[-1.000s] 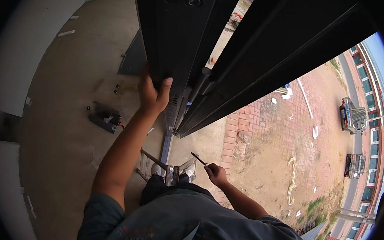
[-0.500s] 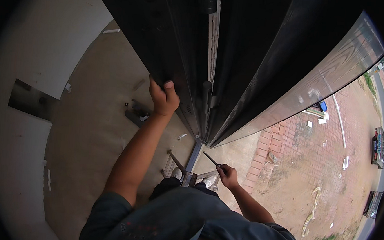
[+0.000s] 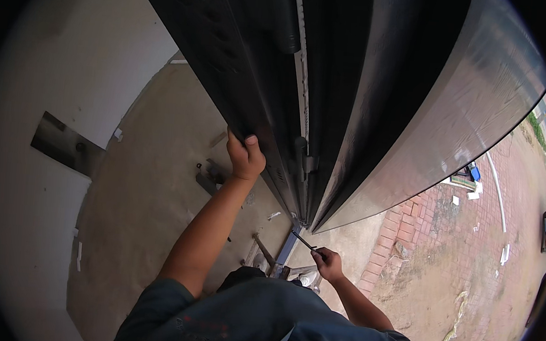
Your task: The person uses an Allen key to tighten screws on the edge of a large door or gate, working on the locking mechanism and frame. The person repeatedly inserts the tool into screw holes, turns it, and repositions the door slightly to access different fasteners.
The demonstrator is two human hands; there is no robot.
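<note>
A tall dark door frame [image 3: 230,58] rises in front of me. My left hand [image 3: 247,159] is closed round its left edge, the thumb on the near face and the other fingers partly hidden behind. To the right stands a dark door panel [image 3: 444,120] with a glossy face, set at an angle to the frame. A hinge [image 3: 303,157] sits in the narrow gap between them. My right hand [image 3: 326,264] is closed on a thin dark rod [image 3: 304,241], low near the foot of the gap. The rod's tip points up and left, over the sill [image 3: 289,243].
Below me are a wooden stand [image 3: 265,250] and my shoes. Dark pieces [image 3: 211,182] lie on the bare floor at left, beside a pale wall [image 3: 25,228] with a rectangular opening [image 3: 67,143]. Outside at right, brick paving [image 3: 434,241] holds scraps and a long white strip [image 3: 497,188].
My view has shifted, so the door and floor sit lower and further right. The rod's tip has moved left relative to the foot of the gap. My left hand keeps its hold.
</note>
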